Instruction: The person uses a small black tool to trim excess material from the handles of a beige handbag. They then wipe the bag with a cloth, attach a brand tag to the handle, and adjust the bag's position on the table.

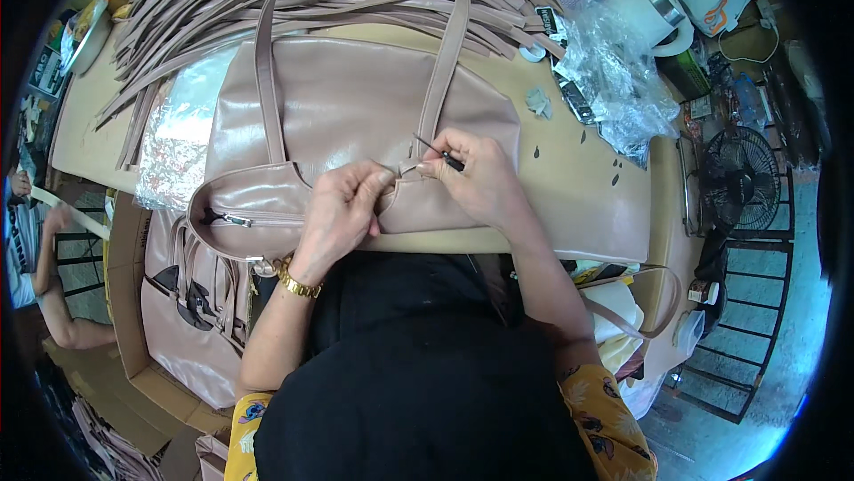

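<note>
A dusty-pink handbag (356,98) lies on the table in front of me, its two long straps (267,80) stretching away. Near the base of the right strap, my left hand (342,205) is closed in a pinch on the bag's top edge. My right hand (480,174) holds a small slim tool with a black handle (454,161) and a thin dark tip pointing up and left; its exact kind is unclear. The right fingertips are also close to that edge, beside the left ones. Left of my hands the bag's mouth shows a zipper (236,219).
Many loose pink straps (196,9) are heaped at the back. Clear plastic wrap (614,63) and a white jug (636,14) stand back right. A black fan (740,178) is at the right. A cardboard box (133,339) with pink bags is lower left; another person's arm (58,303) shows beyond.
</note>
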A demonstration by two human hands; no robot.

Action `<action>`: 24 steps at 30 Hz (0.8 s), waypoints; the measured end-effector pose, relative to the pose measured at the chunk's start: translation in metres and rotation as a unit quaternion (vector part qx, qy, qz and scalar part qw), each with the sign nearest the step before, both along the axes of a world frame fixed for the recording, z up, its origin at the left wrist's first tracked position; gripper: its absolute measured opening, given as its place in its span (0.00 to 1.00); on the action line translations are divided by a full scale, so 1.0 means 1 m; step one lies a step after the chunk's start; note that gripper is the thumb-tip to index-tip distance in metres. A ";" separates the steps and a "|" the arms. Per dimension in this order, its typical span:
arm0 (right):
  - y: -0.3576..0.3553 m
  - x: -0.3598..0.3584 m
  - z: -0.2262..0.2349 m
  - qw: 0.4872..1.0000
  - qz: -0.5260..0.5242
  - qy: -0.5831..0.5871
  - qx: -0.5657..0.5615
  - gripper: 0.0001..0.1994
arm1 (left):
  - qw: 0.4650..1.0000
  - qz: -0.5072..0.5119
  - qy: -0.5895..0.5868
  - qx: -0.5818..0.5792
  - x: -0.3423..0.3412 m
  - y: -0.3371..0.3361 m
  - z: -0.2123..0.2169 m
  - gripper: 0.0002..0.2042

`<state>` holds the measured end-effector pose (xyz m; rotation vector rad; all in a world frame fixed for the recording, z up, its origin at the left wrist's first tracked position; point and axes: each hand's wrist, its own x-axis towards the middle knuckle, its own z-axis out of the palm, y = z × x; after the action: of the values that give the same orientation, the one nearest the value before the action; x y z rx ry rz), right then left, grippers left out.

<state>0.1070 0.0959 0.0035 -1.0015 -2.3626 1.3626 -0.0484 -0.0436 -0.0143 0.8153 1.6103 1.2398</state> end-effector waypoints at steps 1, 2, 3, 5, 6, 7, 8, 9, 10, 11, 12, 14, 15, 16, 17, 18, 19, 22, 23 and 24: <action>-0.002 -0.002 0.004 1.000 0.000 -0.014 -0.007 0.05 | 0.998 0.042 -0.022 0.035 0.001 -0.002 -0.005 0.11; -0.004 -0.003 0.007 0.999 -0.001 -0.028 -0.014 0.04 | 0.993 0.082 -0.044 0.070 0.001 -0.003 -0.007 0.11; -0.004 -0.002 0.005 0.999 -0.009 -0.021 -0.022 0.04 | 0.995 0.071 -0.048 0.055 0.001 -0.004 -0.005 0.11; -0.005 0.001 0.001 0.999 -0.023 -0.007 -0.037 0.04 | 0.997 0.049 -0.057 0.025 0.001 -0.004 0.005 0.10; -0.006 0.004 0.002 0.999 -0.024 0.000 -0.039 0.04 | 0.996 0.028 -0.073 0.031 0.005 -0.002 0.008 0.09; -0.007 0.008 0.006 0.999 -0.023 0.007 -0.040 0.05 | 0.998 0.009 -0.039 0.048 0.006 -0.002 0.009 0.10; -0.009 0.011 0.009 0.999 -0.022 0.014 -0.041 0.05 | 0.998 -0.010 -0.004 0.065 0.007 -0.003 0.009 0.13; -0.012 0.012 0.011 0.997 -0.021 0.047 -0.064 0.07 | 0.996 -0.029 0.031 0.081 0.007 -0.003 0.010 0.15; -0.016 0.015 0.013 0.993 -0.023 0.080 -0.088 0.09 | 0.997 -0.036 0.019 0.059 0.008 -0.004 0.012 0.20; -0.020 0.018 0.015 0.987 -0.024 0.112 -0.111 0.12 | 0.996 -0.025 0.015 0.089 0.010 -0.005 0.010 0.20; -0.022 0.019 0.017 0.991 -0.010 0.109 -0.080 0.14 | 0.993 -0.014 0.010 0.118 0.013 -0.006 0.007 0.19; -0.029 0.020 0.020 0.994 0.019 0.102 -0.019 0.19 | 0.984 0.007 -0.018 0.178 0.018 -0.008 0.003 0.20; -0.035 0.019 0.023 0.990 0.000 0.140 -0.019 0.19 | 0.977 0.017 -0.043 0.209 0.022 -0.008 0.002 0.22; -0.042 0.016 0.025 0.984 -0.017 0.178 -0.020 0.19 | 0.968 0.029 -0.068 0.239 0.025 -0.008 0.002 0.23; -0.048 0.015 0.028 0.976 -0.034 0.214 -0.021 0.19 | 0.974 0.042 -0.050 0.216 0.027 -0.010 0.002 0.24; -0.053 0.017 0.032 0.980 -0.031 0.196 0.000 0.19 | 0.979 0.057 -0.032 0.194 0.030 -0.012 0.005 0.24; -0.058 0.023 0.036 0.984 -0.031 0.174 0.020 0.19 | 0.983 0.068 -0.017 0.169 0.032 -0.015 0.007 0.25; -0.057 0.037 0.036 0.970 0.056 0.200 0.129 0.18 | 0.910 -0.044 0.369 0.185 0.029 -0.033 0.024 0.24; -0.057 0.041 0.034 0.955 0.100 0.219 0.171 0.18 | 0.949 -0.047 0.278 0.142 0.032 -0.045 0.027 0.22; -0.061 0.046 0.039 0.953 0.117 0.234 0.149 0.17 | 0.977 -0.048 0.183 0.097 0.037 -0.057 0.030 0.21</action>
<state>0.1528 0.0345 0.0421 -0.2797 -2.2637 1.1087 -0.0115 -0.1011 0.0154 1.2918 1.7298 1.2414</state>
